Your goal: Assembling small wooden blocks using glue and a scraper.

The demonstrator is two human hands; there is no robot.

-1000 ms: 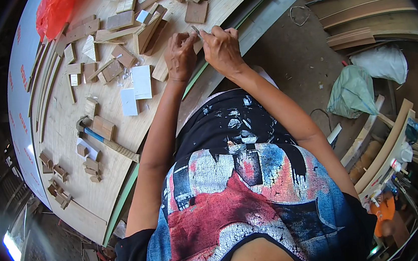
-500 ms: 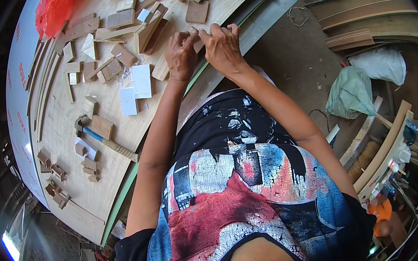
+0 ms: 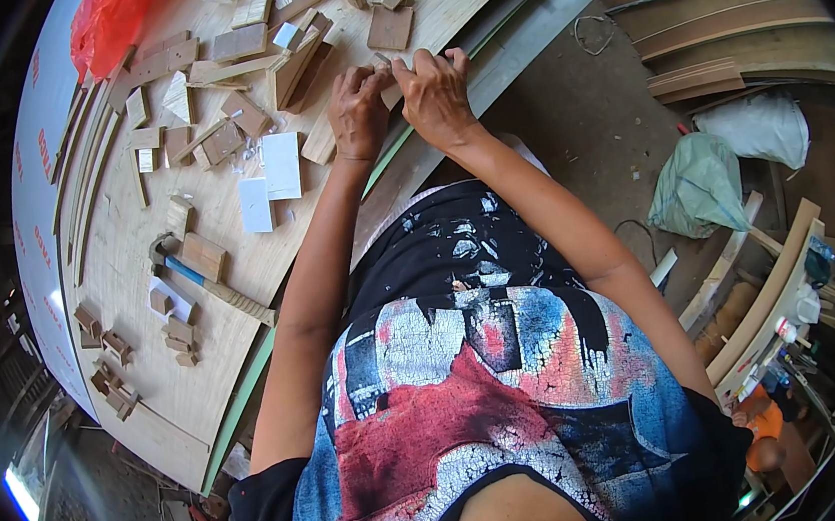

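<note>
Over the near right edge of the wooden board [image 3: 245, 347], my left hand [image 3: 359, 115] and my right hand [image 3: 435, 100] are close together, fingers curled and fingertips nearly meeting. A small dark sliver shows between them; its kind is too small to make out, and the fingers hide most of it. Just beyond the hands lies a flat square wood block [image 3: 390, 27]. A wedge-shaped wood piece [image 3: 297, 69] stands to the left of my left hand, and a pale wood strip [image 3: 320, 142] lies beside its wrist.
A hammer [image 3: 199, 271] with a blue and wooden handle lies left, near small wood blocks [image 3: 178, 334]. White cards [image 3: 282, 165] and more offcuts are mid-board; a red plastic bag [image 3: 109, 29] sits at the far left. Sacks [image 3: 697, 183] and planks occupy the floor at right.
Both hands stay together and have shifted very slightly, the right one a little to the left. The things on the board lie as before.
</note>
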